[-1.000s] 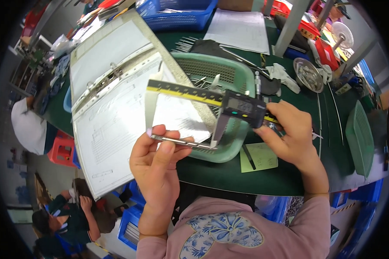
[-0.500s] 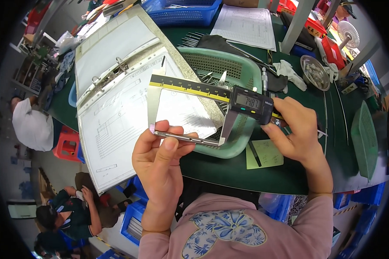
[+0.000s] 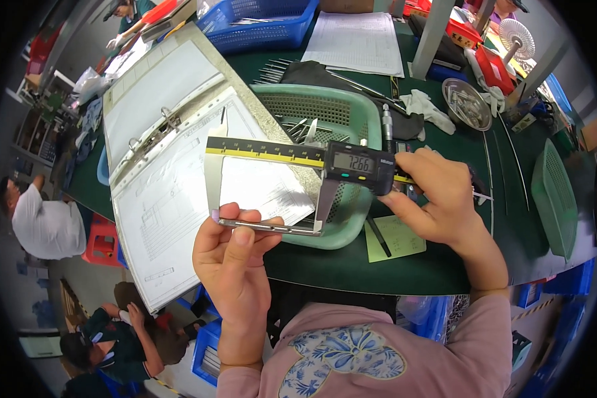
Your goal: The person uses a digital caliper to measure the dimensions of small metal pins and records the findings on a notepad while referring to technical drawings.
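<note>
Metal rod [image 3: 268, 227] pinched, left hand [image 3: 235, 255] raised

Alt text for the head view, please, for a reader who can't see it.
Seen from above, a person's left hand holds a thin metal rod between the jaws of a digital caliper gripped by the right hand. Beneath lie a green table, a green basket of metal parts and an open ring binder of drawings.

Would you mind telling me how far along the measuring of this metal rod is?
Done: the caliper jaws span the metal rod and its display shows a reading. In hand: left hand holds the rod, right hand the caliper. Left: more rods lie in the green basket.
</note>
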{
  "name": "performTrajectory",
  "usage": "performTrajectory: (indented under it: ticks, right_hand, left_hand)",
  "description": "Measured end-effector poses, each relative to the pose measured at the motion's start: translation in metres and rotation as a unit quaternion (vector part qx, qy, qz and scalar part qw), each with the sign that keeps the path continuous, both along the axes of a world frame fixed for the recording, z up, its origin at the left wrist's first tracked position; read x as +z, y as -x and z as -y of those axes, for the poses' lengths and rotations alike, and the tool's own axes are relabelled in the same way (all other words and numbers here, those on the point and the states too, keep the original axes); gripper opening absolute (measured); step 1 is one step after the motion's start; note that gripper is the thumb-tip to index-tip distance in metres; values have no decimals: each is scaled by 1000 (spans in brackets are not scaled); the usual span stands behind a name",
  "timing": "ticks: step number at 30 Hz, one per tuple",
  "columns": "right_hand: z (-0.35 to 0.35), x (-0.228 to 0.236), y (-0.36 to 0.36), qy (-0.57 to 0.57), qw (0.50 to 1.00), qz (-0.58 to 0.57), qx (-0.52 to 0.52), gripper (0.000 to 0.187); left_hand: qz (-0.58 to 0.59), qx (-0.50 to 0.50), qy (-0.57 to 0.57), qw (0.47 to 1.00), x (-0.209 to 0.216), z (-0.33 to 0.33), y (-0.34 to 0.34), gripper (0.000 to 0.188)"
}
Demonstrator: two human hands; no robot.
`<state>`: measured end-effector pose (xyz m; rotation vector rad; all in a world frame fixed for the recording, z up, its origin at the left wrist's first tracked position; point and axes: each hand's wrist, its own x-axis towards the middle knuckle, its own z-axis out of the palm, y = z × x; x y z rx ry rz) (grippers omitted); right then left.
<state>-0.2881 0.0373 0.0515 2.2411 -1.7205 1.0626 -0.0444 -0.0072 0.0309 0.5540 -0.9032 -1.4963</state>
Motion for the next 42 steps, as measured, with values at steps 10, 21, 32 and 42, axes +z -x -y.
performTrajectory:
  ticks: [10,21,32,42]
  right_hand:
    - [-2,-6,5,23,999,14,21,36]
    - [-3,-16,6,-15,999,22,26,30]
    - [-4,-14,4,-26,999,24,28,31]
    - [-4,-9,2,-21,999,-6,44,33]
  left_hand:
    - [-11,-17,-48,999,3,-4,3,28]
    - [-21,-43,-60,997,2,-3,-1,27]
    - [-18,-43,-55,997,1,-4,-1,27]
    - [-23,-40,-47,998,2,-4,-1,28]
